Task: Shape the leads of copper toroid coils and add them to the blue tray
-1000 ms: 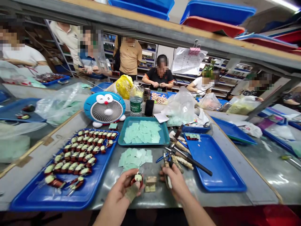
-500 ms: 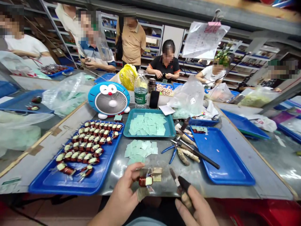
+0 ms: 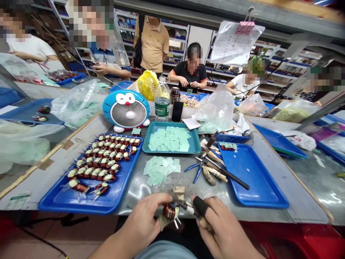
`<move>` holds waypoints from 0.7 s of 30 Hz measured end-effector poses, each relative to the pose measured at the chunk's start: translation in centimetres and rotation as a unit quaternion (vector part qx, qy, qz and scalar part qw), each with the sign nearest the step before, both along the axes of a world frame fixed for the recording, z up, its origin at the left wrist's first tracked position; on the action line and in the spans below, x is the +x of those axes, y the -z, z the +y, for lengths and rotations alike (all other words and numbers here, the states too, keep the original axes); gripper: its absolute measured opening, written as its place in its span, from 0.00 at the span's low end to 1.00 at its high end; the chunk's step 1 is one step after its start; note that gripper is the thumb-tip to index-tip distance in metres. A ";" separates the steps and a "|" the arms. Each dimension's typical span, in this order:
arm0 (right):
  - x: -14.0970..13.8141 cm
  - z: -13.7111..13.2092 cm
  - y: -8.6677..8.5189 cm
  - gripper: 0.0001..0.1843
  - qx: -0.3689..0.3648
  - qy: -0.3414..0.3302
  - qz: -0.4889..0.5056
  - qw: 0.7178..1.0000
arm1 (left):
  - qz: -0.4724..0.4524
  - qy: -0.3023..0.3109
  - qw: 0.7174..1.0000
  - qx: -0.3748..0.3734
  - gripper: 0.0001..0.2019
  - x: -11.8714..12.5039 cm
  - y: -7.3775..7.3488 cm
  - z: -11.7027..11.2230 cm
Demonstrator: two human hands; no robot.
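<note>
Grey metal bench (image 3: pixel 296 194): it fills my view from side to side, with steel shelving (image 3: pixel 172 36) behind it.

Co-workers: I see several people beyond the bench; one in a black shirt (image 3: pixel 187 73) works with both hands over a tray at the far end.

Large blue tray (image 3: pixel 72 208): it sits to my left and holds rows of wound ring coils (image 3: pixel 102 154), their wire leads sticking out.

Second blue tray (image 3: pixel 258 187): it lies to my right, mostly bare, with a black-handled tool (image 3: pixel 231 174) resting across its near rim.

Teal tray (image 3: pixel 169 124): it sits straight ahead, holding a spread of pale green paper squares (image 3: pixel 169 138); a looser pile of squares (image 3: pixel 160 171) lies on the bench just below it.

Blue-handled pliers (image 3: pixel 195 169): they lie on the bench between the loose squares and the second blue tray.

Left hand (image 3: pixel 142 223): I see it closed around a wound ring coil (image 3: pixel 170 211), gripping it between thumb and fingers, low at the bench edge.

Right hand (image 3: pixel 223 230): it is narrowly pinched on a small metal tool (image 3: pixel 187 208), a black finger cover (image 3: pixel 201 205) on one finger. The tool's tips sit at the coil; I cannot tell whether they touch it.
</note>
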State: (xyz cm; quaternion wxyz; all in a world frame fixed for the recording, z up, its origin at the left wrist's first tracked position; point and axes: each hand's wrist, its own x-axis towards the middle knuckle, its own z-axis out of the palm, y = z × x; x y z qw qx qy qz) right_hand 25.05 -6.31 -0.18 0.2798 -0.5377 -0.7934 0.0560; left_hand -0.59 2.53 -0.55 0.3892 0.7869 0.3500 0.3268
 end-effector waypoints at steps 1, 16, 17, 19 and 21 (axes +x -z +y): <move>0.0 -0.1 0.3 0.15 0.009 0.002 -0.004 1.000 | -0.028 0.009 0.997 -0.075 0.14 0.2 -0.3 -0.2; -0.5 -1.5 4.7 0.20 -0.184 0.141 0.252 0.939 | 0.002 0.032 0.984 0.176 0.17 1.0 1.8 0.4; -0.7 -1.3 4.3 0.23 -0.262 0.166 0.324 0.894 | 0.011 0.029 0.976 0.216 0.18 1.0 2.0 0.7; -1.6 -0.4 2.7 0.32 -0.376 0.182 0.428 0.801 | 0.016 0.041 0.966 0.257 0.20 1.1 2.3 1.1; -2.6 1.0 0.6 0.34 -0.379 0.151 0.485 0.773 | 0.011 0.069 0.962 0.263 0.20 1.4 2.5 1.4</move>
